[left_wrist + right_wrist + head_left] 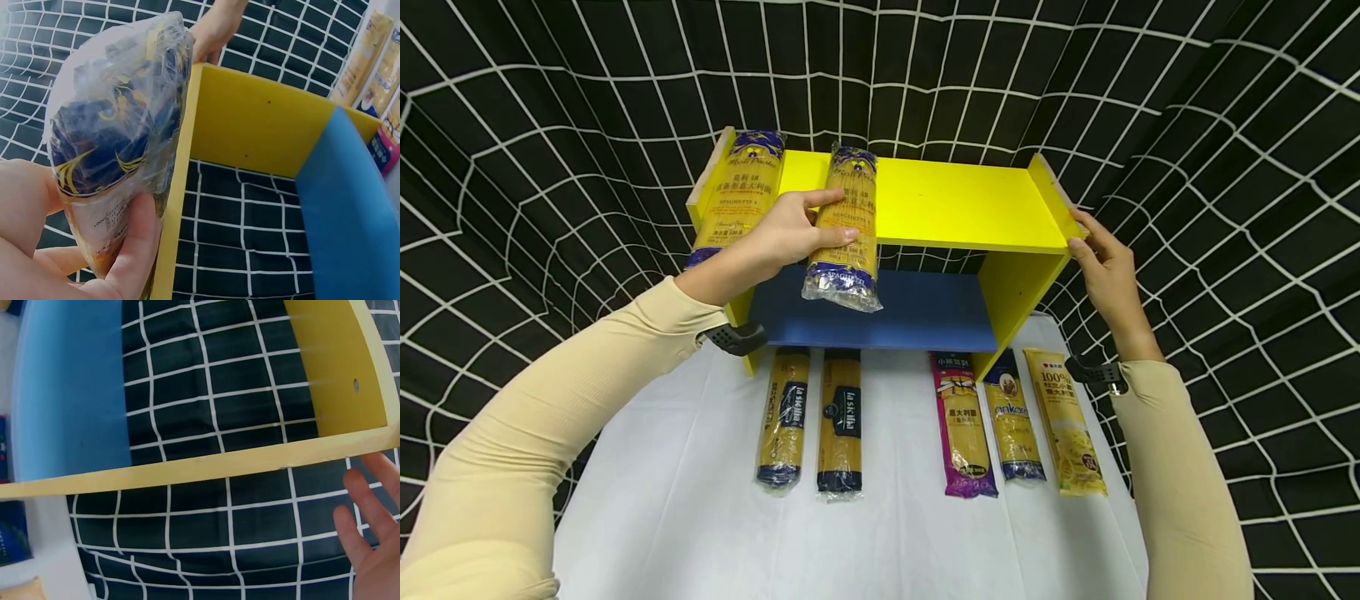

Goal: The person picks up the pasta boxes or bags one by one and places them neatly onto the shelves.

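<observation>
My left hand [793, 229] grips a clear-and-blue bag of spaghetti [850, 267] at the yellow top shelf [955, 200]; thumb and fingers hold its sides. In the left wrist view the same bag's blue end [106, 144] shows between thumb and fingers. A matching spaghetti bag [741, 192] lies at the shelf's left end, partly hidden behind my left hand and forearm. My right hand [1105, 262] touches the outer right side of the shelf with its fingertips. From the right wrist view, the right hand [375, 531] has its fingers spread beside the yellow edge [250, 456].
Below is a blue lower shelf [887, 308]. On the white table lie two la sicilia pasta packs [782, 425], a pink-edged pack [964, 425], a blue-ended pack [1015, 421] and a pale yellow pack [1063, 425]. Black netted-pattern cloth [925, 75] surrounds everything.
</observation>
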`<state>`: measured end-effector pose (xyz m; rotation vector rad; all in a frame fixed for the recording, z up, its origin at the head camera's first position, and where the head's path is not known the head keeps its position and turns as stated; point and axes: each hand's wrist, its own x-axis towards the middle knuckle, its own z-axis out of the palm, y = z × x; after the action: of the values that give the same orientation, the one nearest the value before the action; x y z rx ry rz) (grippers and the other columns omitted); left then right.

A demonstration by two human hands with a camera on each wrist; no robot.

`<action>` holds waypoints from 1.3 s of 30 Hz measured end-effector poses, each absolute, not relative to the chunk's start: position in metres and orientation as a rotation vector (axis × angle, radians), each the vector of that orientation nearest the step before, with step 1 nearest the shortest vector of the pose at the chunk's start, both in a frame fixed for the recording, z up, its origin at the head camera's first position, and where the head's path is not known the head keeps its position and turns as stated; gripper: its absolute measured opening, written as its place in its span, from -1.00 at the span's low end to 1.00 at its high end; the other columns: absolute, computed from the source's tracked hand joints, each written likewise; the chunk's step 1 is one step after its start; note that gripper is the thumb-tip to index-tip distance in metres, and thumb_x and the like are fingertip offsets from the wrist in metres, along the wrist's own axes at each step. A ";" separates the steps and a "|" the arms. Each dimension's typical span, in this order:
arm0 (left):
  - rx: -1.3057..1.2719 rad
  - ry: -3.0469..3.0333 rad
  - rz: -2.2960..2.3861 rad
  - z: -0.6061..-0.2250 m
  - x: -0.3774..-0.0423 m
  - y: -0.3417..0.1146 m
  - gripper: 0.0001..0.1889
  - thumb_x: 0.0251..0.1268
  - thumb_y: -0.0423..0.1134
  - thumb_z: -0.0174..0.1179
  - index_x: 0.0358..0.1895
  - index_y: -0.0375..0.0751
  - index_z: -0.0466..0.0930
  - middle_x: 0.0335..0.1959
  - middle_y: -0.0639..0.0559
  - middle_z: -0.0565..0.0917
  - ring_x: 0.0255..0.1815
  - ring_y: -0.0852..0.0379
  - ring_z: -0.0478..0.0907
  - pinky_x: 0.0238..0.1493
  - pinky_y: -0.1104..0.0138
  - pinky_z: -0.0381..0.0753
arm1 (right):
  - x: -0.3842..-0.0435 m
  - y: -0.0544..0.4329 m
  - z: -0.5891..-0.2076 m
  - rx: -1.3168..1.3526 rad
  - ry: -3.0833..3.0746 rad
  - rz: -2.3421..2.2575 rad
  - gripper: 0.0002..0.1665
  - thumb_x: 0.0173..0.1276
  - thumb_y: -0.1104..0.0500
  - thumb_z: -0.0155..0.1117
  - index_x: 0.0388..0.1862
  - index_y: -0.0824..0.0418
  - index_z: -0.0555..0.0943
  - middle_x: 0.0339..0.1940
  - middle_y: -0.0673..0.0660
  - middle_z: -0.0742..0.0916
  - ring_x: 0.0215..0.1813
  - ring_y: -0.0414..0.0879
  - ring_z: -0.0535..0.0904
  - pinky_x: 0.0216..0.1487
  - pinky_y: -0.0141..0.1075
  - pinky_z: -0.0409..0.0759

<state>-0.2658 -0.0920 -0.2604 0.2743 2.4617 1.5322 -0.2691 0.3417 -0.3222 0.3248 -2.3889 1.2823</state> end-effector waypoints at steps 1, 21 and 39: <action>0.272 2.458 1.532 -0.261 -0.266 -0.092 -0.22 0.30 -0.08 0.31 0.55 0.05 0.17 -0.06 -0.10 0.65 -0.37 0.20 0.57 -0.35 0.47 0.51 | -0.269 0.342 -0.322 0.324 -2.388 1.283 -0.48 0.56 0.13 0.05 0.47 0.01 0.40 -0.02 -0.22 0.66 -0.06 -0.43 0.55 0.03 -0.64 0.45; 0.296 2.450 1.472 -0.261 -0.267 -0.090 -0.20 0.32 -0.09 0.30 0.57 0.01 0.11 0.05 -0.23 0.70 -0.23 0.17 0.74 -0.19 0.44 0.67 | -0.270 0.343 -0.325 0.313 -2.389 1.275 -0.48 0.56 0.12 0.06 0.47 0.00 0.40 0.04 -0.15 0.67 -0.04 -0.43 0.54 0.04 -0.63 0.44; 0.227 2.419 1.385 -0.259 -0.268 -0.092 -0.08 0.28 -0.01 0.31 0.61 0.17 -0.07 0.06 -0.21 0.67 -0.27 0.10 0.75 -0.11 0.27 0.72 | -0.270 0.343 -0.323 0.307 -2.397 1.269 -0.48 0.56 0.10 0.05 0.47 -0.05 0.39 0.10 -0.07 0.68 -0.01 -0.43 0.53 0.07 -0.62 0.45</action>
<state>-0.2677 -0.0920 -0.2595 0.2271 2.4194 1.3855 -0.2695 0.3425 -0.3235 0.3075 -2.3972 1.2692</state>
